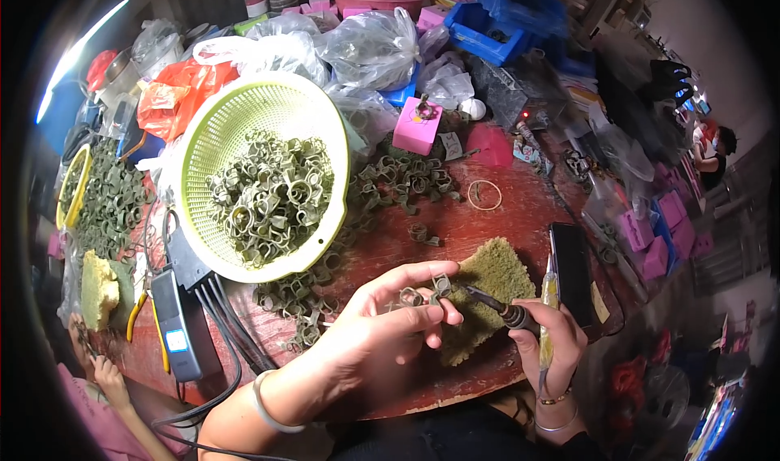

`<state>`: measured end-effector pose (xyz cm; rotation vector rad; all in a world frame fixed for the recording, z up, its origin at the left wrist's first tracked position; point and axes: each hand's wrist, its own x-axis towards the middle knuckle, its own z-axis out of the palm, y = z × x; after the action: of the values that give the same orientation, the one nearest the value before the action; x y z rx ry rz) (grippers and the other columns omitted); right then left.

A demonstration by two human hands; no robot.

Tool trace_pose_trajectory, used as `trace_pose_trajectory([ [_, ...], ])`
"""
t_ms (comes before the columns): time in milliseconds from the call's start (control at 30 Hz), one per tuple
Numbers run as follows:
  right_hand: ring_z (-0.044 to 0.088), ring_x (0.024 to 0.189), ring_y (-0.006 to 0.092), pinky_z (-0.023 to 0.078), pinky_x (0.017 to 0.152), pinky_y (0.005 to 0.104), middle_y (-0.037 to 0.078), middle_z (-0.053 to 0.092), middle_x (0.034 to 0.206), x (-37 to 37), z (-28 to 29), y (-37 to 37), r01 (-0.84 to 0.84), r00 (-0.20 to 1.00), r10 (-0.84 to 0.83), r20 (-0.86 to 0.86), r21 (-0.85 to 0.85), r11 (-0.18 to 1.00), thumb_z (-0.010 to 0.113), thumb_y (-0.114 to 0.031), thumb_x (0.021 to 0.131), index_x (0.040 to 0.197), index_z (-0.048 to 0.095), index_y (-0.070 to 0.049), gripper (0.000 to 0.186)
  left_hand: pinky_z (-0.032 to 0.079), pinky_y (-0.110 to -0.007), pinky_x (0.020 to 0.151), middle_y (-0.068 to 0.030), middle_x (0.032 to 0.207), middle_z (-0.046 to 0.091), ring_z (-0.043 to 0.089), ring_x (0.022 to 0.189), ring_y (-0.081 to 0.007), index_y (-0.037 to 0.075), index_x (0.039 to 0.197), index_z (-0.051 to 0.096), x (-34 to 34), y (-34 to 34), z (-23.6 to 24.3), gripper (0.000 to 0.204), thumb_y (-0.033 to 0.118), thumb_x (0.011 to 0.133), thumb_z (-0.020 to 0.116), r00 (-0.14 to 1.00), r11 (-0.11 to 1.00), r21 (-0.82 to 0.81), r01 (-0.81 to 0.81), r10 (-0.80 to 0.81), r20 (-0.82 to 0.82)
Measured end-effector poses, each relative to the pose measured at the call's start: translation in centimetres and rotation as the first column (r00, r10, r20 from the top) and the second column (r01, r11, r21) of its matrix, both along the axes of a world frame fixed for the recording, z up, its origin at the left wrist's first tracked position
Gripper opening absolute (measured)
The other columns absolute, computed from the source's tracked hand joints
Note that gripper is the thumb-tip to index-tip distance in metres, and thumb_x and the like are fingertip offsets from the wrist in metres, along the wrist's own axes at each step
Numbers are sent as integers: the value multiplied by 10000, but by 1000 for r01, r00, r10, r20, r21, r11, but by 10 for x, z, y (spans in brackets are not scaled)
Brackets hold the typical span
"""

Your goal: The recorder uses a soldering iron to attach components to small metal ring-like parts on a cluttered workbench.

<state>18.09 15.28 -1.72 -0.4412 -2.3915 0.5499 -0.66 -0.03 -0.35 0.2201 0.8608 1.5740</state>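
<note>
Work on one small ring (441,285) appeared to be under way at the left hand (382,319); its completion could not be confirmed. The left fingers were partly curled, pinching this ring near the fingertips, with a second ring (411,297) beside it, inside the curl. The right hand (562,337), closed at 3 o'clock from the left, gripped a dark-handled tool (518,315) and a yellow stick (547,346). The tool tip pointed at the ring; contact could not be verified. A rough pad (486,327) lay between and beneath the hands. A phone (572,270) lay at 12 o'clock from the right hand. From the left hand, loose rings (406,181) lay at 12 o'clock and a part-filled basket (264,272) at 11 o'clock; finished and unfinished rings could not be distinguished.
</note>
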Motion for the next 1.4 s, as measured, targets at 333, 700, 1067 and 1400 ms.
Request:
trace_pose_trajectory([
  [333,648,743,240,518,655,316,91,687,907,0,1,1,9,1000,-9,4,-17,1000,753,-231,779,983,625,-26,316,358,-162,482,-74,923,629,546,680,-93,60,1323,461,-1,2,0,496,67,855,626,1000,1000,-29,-4,4,-2],
  [700,651,746,255,516,676,310,139,680,884,-1,1,-3,0,1000,-1,17,10,1000,698,-311,831,940,613,17,356,350,-159,467,-108,957,645,539,660,-83,50,1328,454,1,3,0,517,83,853,656,999,998,-57,-16,13,-45],
  [1067,644,746,258,514,670,310,136,679,892,-2,1,-4,-2,1000,1,30,27,1000,714,-300,816,942,613,16,355,344,-152,452,-108,955,652,539,642,-75,43,1323,453,1,3,1,536,93,839,679,999,997,-78,-20,17,-38],
  [1400,638,737,252,509,666,315,128,674,875,-3,1,-4,-5,1000,4,18,27,1000,701,-320,830,941,616,16,364,344,-153,456,-106,947,649,534,638,-75,47,1319,457,1,3,0,521,98,847,670,998,998,-62,-24,21,-57],
])
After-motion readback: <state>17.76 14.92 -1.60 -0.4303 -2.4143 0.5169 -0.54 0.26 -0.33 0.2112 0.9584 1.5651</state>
